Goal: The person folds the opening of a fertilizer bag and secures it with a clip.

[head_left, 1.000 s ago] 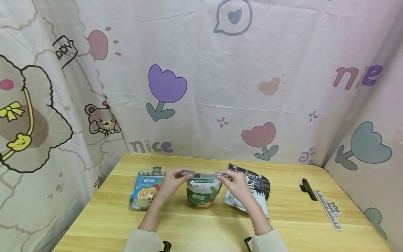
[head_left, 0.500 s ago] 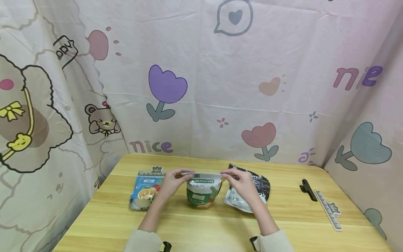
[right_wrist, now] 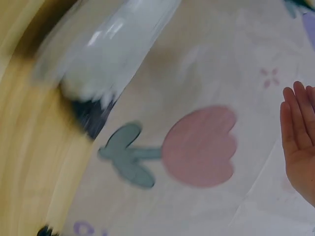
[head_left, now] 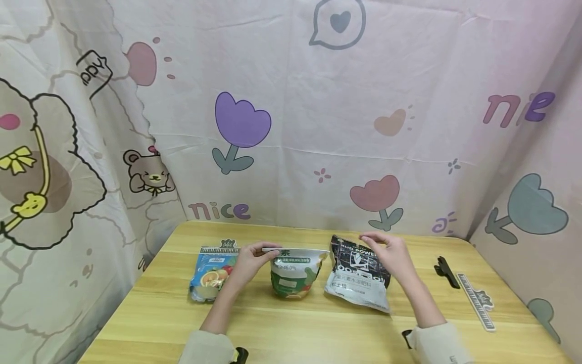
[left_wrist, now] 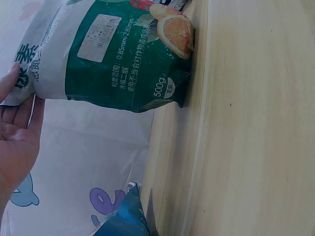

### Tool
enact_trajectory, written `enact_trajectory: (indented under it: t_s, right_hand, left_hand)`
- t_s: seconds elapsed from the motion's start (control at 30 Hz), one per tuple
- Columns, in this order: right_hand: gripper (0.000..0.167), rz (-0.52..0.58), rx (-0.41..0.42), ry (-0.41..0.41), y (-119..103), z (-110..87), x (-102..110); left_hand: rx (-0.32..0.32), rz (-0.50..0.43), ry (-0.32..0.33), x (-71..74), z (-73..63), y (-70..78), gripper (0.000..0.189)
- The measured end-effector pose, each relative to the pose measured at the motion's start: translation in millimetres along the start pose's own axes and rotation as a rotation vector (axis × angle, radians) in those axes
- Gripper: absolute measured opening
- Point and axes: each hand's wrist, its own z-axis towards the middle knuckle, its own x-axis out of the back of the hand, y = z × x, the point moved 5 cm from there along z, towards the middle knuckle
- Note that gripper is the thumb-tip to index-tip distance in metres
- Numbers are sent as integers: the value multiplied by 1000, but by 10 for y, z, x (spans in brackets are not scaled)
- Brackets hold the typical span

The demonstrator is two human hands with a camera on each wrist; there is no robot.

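Note:
A green and white 500g bag (head_left: 293,278) with printed fruit stands upright mid-table. My left hand (head_left: 249,264) pinches the left end of its folded top edge, and the left wrist view shows the thumb in front of the bag (left_wrist: 108,54) with the fingers behind. My right hand (head_left: 390,254) is off that bag and hovers above a black and white bag (head_left: 359,275). In the right wrist view the fingers of the right hand (right_wrist: 300,140) look straight and hold nothing.
A blue bag (head_left: 210,275) with printed fruit, topped by a piano-key sealing clip (head_left: 220,249), stands at the left. To the right lie a black clip (head_left: 447,273) and another piano-key clip (head_left: 476,302) on the wooden table (head_left: 291,338). A patterned curtain (head_left: 300,126) hangs behind.
My right hand has let go of the right end of the green and white bag's top and moved right, over the black and white bag. The left hand keeps its hold.

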Motion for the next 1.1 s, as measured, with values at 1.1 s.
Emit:
enact_trajectory:
  t_s: [1.1]
  right_hand:
    - [35,-580,-361,-395,2100,-453,825]
  left_hand:
    - [53,9,-42,8,-4,49,22]
